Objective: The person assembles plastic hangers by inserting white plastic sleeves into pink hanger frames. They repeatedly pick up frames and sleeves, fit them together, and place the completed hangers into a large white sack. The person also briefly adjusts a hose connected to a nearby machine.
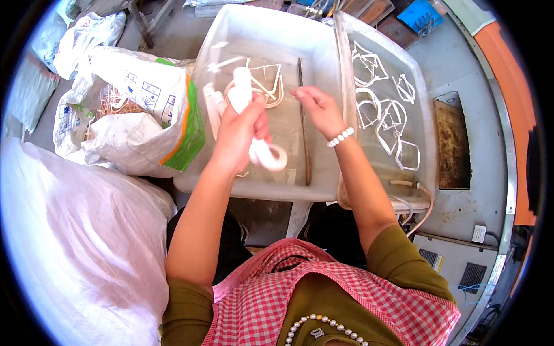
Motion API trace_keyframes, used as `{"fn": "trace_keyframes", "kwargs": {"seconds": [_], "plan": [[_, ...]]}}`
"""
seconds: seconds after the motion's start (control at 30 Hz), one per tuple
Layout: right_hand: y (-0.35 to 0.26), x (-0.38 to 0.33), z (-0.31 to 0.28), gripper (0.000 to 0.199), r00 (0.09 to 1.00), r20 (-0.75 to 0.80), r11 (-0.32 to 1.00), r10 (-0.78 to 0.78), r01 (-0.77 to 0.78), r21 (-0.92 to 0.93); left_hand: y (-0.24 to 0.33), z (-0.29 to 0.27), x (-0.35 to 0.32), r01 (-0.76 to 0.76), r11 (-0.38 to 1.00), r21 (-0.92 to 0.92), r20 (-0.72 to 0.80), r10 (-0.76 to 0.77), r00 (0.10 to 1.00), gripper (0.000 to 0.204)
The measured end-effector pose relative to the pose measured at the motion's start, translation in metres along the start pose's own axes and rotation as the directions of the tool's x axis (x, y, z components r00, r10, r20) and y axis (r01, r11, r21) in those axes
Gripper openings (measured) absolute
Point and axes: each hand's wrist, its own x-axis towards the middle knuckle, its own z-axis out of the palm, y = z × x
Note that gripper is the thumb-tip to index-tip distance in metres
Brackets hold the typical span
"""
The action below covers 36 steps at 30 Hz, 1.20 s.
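Note:
My left hand (241, 134) is closed round a thick white hook-shaped plastic piece (242, 81), slightly blurred by motion. Its rounded lower end curls out below my fist, over the left tub (265, 185). Beyond the hand, thin white angular loops (274, 83) lie in that tub, with more white pieces (212, 109) along its left side. My right hand (320, 109) hovers beside a thin dark stick (304, 127) in the tub. Its fingers are loosely bent, with nothing visible between them. I cannot tell whether the fingertips touch the stick.
A second translucent tub (424, 132) at the right holds several white loop-shaped pieces (391, 121) and a short hose (402, 183). An open woven sack (138, 104) of scraps stands at the left. Nearer is a large white bag (81, 248). A blue container (420, 17) is at the far right.

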Motion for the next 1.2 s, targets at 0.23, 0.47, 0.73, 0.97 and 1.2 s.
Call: {"fn": "trace_keyframes", "kwargs": {"seconds": [0.23,0.47,0.73,0.97,1.2], "plan": [[-0.010,0.018,0.042,0.040,0.886,-0.148,0.896,-0.439,0.444,-0.003,0.001,0.007,-0.020,0.274,0.877,0.394,0.351,-0.419,0.837,0.028],[0.002,0.021,0.038,0.025,0.954,-0.260,0.664,0.146,0.101,0.741,-0.015,0.004,-0.032,-0.175,0.447,0.877,0.404,-0.492,0.771,0.036],[-0.061,0.053,-0.013,0.015,0.901,-0.412,0.436,0.132,0.321,0.841,-0.035,-0.006,-0.028,-0.138,0.277,0.951,0.243,-0.391,0.888,0.035],[-0.131,0.192,0.095,0.029,0.658,-0.397,0.689,-0.640,0.720,0.083,-0.006,-0.003,-0.020,0.260,0.861,0.438,-0.271,-0.149,0.951,0.026],[0.161,0.204,0.150,0.048,0.998,0.028,0.943,-0.048,0.054,-0.329,0.015,-0.005,-0.024,0.161,0.959,0.234,-0.439,-0.043,0.897,0.018]]}}
